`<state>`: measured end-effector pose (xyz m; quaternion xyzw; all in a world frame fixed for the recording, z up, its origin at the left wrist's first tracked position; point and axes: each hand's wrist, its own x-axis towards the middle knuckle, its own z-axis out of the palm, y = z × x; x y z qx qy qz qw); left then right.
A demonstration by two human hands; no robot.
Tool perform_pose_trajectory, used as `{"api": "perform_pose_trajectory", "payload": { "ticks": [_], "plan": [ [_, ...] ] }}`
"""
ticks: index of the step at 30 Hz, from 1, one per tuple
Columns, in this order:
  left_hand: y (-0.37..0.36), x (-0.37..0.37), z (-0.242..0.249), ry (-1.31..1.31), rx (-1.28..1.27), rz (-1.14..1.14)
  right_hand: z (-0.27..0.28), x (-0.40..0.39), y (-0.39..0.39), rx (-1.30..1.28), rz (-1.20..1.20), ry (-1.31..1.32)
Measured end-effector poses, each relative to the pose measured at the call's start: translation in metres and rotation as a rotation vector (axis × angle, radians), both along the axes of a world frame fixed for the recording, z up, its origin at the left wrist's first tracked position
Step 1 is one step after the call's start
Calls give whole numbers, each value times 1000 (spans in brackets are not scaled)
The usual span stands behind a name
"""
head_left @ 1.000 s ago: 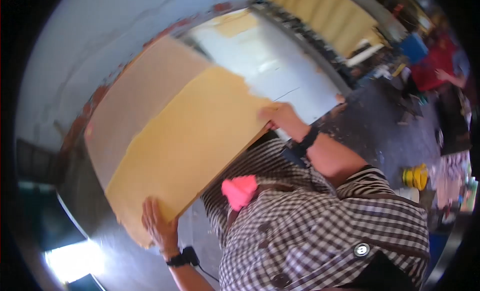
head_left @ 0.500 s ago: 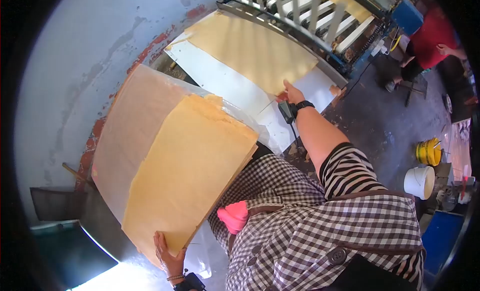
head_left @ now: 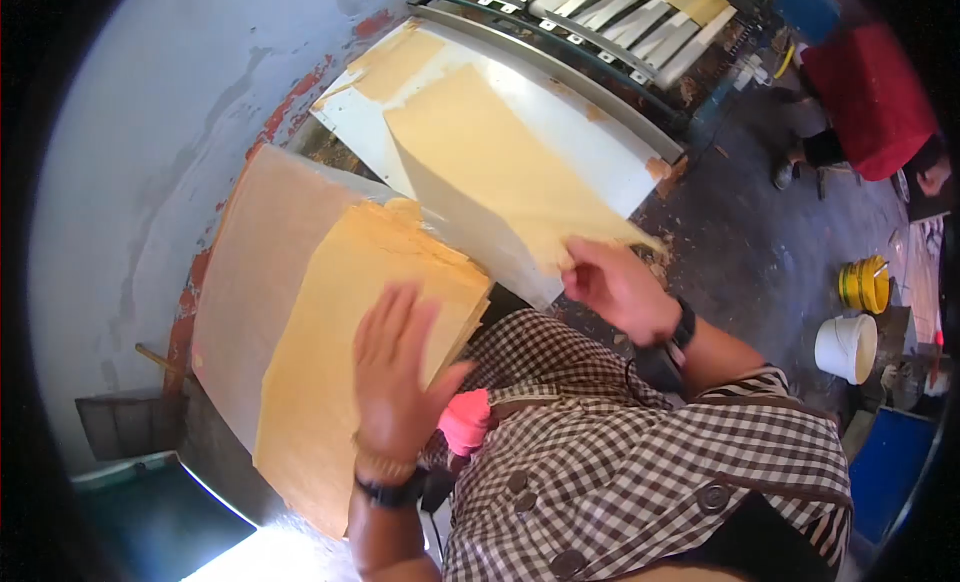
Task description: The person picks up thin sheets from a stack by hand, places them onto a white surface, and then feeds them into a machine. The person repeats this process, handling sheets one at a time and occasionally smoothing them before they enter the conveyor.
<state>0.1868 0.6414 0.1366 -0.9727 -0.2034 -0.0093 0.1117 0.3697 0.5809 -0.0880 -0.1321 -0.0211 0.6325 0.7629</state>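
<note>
My right hand [head_left: 622, 290] pinches the near edge of a thin tan sheet [head_left: 490, 162], which slants up off the white board [head_left: 610, 132]. The sheet's left side is lifted, and its far end reaches toward the slatted machine. My left hand [head_left: 392, 367] hovers with fingers extended and slightly blurred over a stack of similar tan sheets [head_left: 320, 382]. This stack has ragged edges on its upper right side. Under it lies a wider pinkish-brown stack [head_left: 262, 252], with clear plastic along its far edge.
A slatted machine [head_left: 640, 32] stands beyond the board. At far right, a person in red [head_left: 870, 97] is near a yellow bucket [head_left: 864, 285] and a white bucket [head_left: 846, 348]. A peeling wall [head_left: 150, 182] borders the left; a dark panel [head_left: 150, 512] is lower left.
My right hand has drawn the tan sheet toward me, uncovering more white board. My left hand has risen from the stack's near corner and moved right. The person in red has shifted.
</note>
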Motion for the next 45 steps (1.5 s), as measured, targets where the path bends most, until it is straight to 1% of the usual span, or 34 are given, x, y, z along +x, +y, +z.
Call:
{"api": "perform_pose_trajectory", "payload": {
  "ticks": [1,3,5,6,8,9,11,12,13,14,16,17,18,20,22,24,26,27,29,30,31,32,33,34,35,37,38,39,40,42,43,45],
  "plan": [
    [-10,31,-7,12,-43,-93,4,-1,-34,93,8,-6],
    [-47,97,7,-16,-93,-272,47,11,-102,100,-54,-95],
    [-67,140,26,80,-323,-279,88,26,-159,134,-116,-137],
    [-71,157,34,131,-437,-280,98,28,-174,219,-174,-142],
    [-76,178,42,47,-578,-261,83,27,-175,402,-230,-171],
    [-71,185,42,4,-647,-252,59,24,-168,447,-168,-305],
    [-53,195,59,-228,-905,-165,36,13,-153,130,-98,-351],
    [-46,198,81,-381,-854,-358,26,7,-145,-25,-68,-368],
    [-29,202,108,-432,-912,-326,5,4,-138,-97,-42,-376],
    [-20,198,134,-513,-907,-299,-8,2,-132,-206,-63,-356],
    [-8,181,190,-681,-824,-257,-34,1,-113,-418,-105,-306],
    [-5,168,213,-748,-775,-234,-58,6,-97,-423,-72,-325],
    [-4,150,232,-821,-726,-206,-93,15,-77,-340,-63,-342],
    [-4,112,266,-942,-612,-106,-77,30,-60,-218,-164,-249],
    [-4,71,284,-1062,-515,18,-47,59,-46,-30,-158,-171],
    [3,26,288,-1178,-460,172,-37,85,-25,85,-187,-261],
    [14,-21,276,-1330,-533,285,-15,95,-16,279,-308,-527],
    [23,-46,265,-1462,-694,264,-2,104,-21,257,-126,-131],
    [30,-94,236,-1557,-550,455,-18,107,-12,252,-43,-227],
    [20,-110,223,-1525,-584,629,-23,110,-10,247,-6,-284],
    [27,-140,217,-1531,-553,675,24,100,-34,71,30,-301],
    [35,-169,212,-1537,-520,720,20,94,-27,36,50,-337],
    [34,-184,211,-1521,-355,780,10,86,-14,2,69,-373],
    [30,-189,207,-1508,-195,837,11,83,-11,-35,91,-419],
    [29,-192,206,-1489,-183,865,11,77,-13,-113,71,-461],
    [25,-194,206,-1449,-159,918,11,75,-22,-188,20,-451],
    [22,-192,207,-1436,-199,889,10,75,-25,-225,-6,-445],
    [18,-190,209,-1422,-239,859,7,77,-24,-220,-17,-380],
    [14,-188,210,-1408,-278,830,9,80,-22,-222,17,-406],
    [3,-191,214,-1395,-278,820,16,88,-17,-228,85,-458],
    [5,-188,215,-1371,-295,814,13,89,-15,-244,77,-532],
    [0,-179,222,-1422,-283,810,9,89,-2,-256,73,-687]
  ]
}}
